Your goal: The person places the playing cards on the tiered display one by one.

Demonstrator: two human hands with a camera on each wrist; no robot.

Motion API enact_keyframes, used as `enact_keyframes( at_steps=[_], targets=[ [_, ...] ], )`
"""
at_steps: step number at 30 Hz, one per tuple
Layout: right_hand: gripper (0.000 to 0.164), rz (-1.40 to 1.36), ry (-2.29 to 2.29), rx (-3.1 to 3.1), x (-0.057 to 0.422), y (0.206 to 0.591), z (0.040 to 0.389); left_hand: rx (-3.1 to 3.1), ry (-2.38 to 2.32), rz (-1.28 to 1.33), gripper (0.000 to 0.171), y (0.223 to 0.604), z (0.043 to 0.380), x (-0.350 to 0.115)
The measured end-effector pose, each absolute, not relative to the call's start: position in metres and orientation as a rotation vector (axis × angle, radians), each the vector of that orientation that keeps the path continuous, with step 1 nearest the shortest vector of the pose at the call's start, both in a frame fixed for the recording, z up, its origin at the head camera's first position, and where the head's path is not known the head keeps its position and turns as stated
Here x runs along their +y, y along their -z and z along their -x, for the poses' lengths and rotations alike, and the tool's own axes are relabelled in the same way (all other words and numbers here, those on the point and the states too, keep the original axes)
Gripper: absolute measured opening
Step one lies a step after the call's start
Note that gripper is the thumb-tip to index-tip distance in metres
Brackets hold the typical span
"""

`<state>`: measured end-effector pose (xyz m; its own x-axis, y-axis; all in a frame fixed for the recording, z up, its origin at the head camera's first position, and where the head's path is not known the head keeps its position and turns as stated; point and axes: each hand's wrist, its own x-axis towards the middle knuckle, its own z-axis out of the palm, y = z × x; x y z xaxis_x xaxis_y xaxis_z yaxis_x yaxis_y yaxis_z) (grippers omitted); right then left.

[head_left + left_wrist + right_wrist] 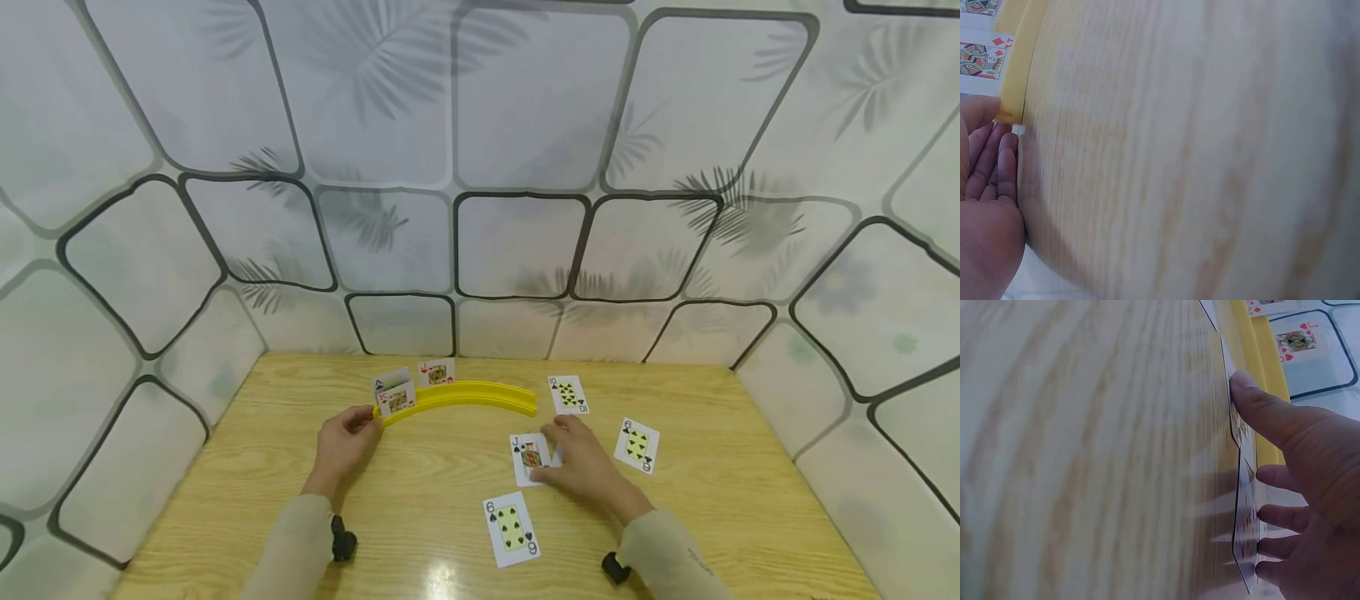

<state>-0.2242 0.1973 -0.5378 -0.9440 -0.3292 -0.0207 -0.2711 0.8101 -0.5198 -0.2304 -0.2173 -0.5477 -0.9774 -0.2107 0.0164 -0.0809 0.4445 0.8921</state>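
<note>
My left hand (347, 440) pinches the left end of a yellow curved card holder (480, 392) between thumb and fingers. Standing in the holder are a king of diamonds (397, 400), a black ace (392, 380) behind it and a jack of hearts (437, 372). Over the table, my right hand (585, 462) is spread low above a face-up jack of spades (527, 458). Its thumb (1244, 380) touches that jack. The fingers (1282, 519) reach onto another card (1245, 531), mostly hidden under the hand in the head view.
On the wooden table (427, 500), a six of spades (512, 529) lies nearest me. A black ten (567, 395) lies beyond my right hand, and another black-suited card (637, 446) to its right. A patterned curtain (517, 250) rises behind and at both sides.
</note>
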Motion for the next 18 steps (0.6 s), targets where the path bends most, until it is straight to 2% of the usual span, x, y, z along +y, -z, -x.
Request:
enact_keyframes(
  at_steps=[18],
  targets=[
    [0.084, 0.464, 0.784, 2.946, 0.1907, 0.5407, 0.2247, -2.555, 1.551, -0.252, 0.028, 0.5463, 0.2299, -0.2166]
  ],
)
